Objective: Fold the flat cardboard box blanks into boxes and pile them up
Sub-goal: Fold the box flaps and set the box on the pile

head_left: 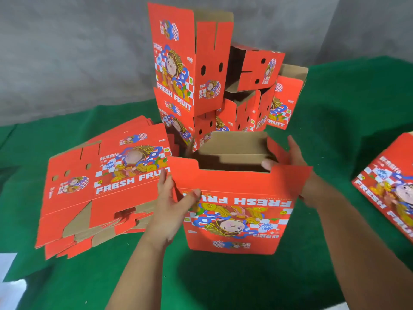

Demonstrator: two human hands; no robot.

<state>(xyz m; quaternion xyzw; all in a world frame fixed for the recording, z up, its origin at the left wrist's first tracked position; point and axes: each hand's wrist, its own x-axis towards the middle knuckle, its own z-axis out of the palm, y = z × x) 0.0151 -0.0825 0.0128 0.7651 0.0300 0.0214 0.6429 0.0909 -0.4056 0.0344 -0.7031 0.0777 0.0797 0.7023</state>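
A red "FRESH FRUIT" cardboard box [237, 220] stands opened up in front of me on the green cloth, its print upside down and its brown inside showing. My left hand [172, 206] grips its near left corner, thumb on the printed face. My right hand [290, 157] holds the right top flap, thumb inside the opening. A stack of flat red blanks [100, 184] lies to the left. Behind, several folded boxes [201, 70] are piled up, some leaning.
Green cloth [223, 280] covers the table, with a grey backdrop [67, 52] behind. Another red box [388, 186] lies at the right edge. A white patch [9, 267] shows at the lower left corner.
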